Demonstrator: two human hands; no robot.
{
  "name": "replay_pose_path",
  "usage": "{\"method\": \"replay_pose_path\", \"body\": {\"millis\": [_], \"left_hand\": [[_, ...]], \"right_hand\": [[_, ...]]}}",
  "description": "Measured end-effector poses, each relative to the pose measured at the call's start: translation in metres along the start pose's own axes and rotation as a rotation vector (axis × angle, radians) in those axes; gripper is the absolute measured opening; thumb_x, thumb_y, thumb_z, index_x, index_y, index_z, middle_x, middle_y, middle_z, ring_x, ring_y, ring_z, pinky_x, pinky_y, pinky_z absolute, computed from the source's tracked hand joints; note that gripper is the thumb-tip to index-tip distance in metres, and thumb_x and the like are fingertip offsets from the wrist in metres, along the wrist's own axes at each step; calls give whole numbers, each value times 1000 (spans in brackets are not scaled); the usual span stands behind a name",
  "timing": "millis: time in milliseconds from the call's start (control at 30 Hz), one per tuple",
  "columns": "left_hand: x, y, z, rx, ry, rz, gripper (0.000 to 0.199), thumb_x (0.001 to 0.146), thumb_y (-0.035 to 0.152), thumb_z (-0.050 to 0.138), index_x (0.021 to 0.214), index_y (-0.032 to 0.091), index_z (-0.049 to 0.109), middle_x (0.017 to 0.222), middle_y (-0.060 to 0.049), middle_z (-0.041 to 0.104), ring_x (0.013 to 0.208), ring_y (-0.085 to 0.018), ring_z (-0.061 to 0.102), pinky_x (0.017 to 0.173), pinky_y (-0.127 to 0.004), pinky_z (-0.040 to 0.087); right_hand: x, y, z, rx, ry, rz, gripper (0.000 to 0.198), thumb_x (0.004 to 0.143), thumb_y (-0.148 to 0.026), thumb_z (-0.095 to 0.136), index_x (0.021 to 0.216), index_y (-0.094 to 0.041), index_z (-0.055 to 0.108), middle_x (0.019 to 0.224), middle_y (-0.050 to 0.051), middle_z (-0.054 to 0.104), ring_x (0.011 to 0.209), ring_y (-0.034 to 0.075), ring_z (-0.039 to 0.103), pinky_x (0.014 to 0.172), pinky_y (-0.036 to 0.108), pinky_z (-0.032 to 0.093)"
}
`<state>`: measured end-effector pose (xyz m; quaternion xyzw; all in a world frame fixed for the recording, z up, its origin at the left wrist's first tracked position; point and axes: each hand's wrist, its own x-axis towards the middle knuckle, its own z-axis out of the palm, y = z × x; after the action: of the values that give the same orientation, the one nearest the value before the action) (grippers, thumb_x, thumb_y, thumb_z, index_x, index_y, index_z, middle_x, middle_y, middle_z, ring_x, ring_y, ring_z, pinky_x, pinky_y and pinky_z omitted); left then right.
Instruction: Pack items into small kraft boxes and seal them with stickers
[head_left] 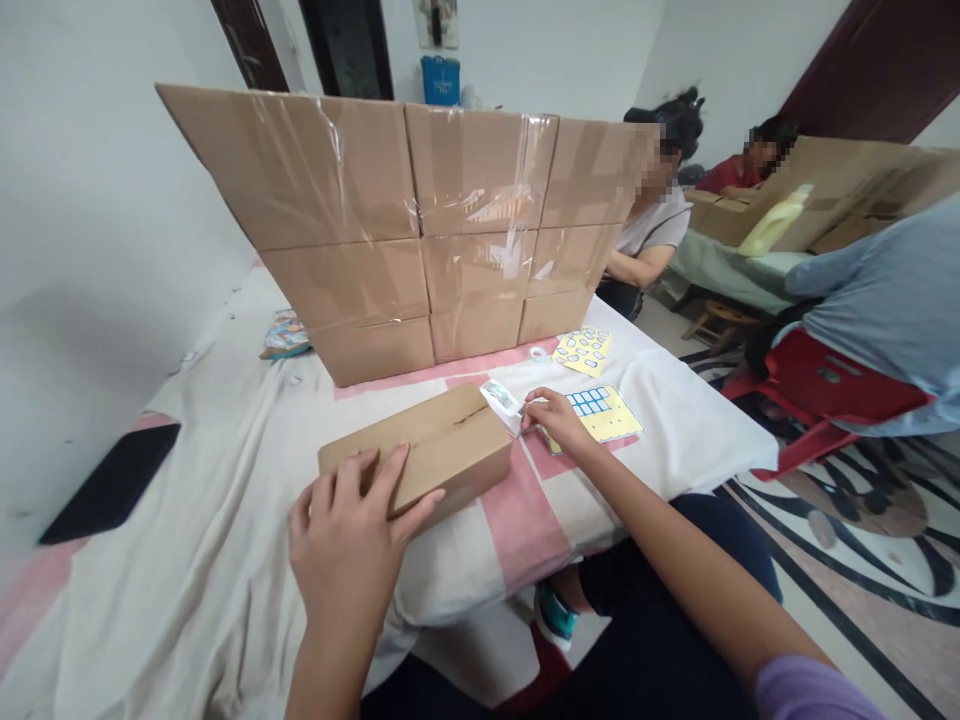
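A closed brown cardboard box (442, 430) lies on the cloth-covered table in front of me. My left hand (356, 505) grips its near left end, fingers over the top and thumb along the near side. At the box's far right end, my right hand (553, 418) pinches a small white tape dispenser (502, 402) with a clear, greenish middle. That piece touches or overhangs the box's top edge; I cannot tell which. Under and beyond my right hand lies a yellow sheet of blue-edged labels (619, 415). A second yellow label sheet (583, 350) is farther back, beside a small white ring (538, 353).
A wall of stacked, clear-taped cardboard boxes (480, 210) stands behind the box. On the left are a dark flat object (112, 483) and a colourful packet (286, 333). Other people sit beyond, near a red chair (862, 385) and a yellow bottle (776, 220).
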<state>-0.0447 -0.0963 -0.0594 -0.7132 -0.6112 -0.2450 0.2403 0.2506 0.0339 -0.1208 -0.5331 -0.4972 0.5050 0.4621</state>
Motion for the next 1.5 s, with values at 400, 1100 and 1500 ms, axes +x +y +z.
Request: {"method": "replay_pose_path", "body": {"millis": [400,1100,1500], "left_hand": [[16,-4,7,-101,-131,-19,52,89,60,59,129,28,65,120,-10,64,102,-34,56,88,-46,40],[9,-25,16,-129,-130,59,53,94,63,47,133,30,62,121,-11,62,101,-32,56,85,-44,41],[6,-25,19,-211,-130,12,54,91,64,51,136,36,59,124,-10,63,103,-35,57,89,-50,42]], "right_hand": [[1,-2,-6,121,-93,-55,28,77,-27,70,94,-23,48,59,-2,70,57,14,59,64,26,48],[2,15,-19,208,-237,-107,21,84,-23,68,94,-23,50,66,-1,71,64,17,65,75,34,50],[1,6,-18,95,-254,11,33,83,-39,75,89,-24,46,64,-1,69,61,18,65,66,32,51]]}}
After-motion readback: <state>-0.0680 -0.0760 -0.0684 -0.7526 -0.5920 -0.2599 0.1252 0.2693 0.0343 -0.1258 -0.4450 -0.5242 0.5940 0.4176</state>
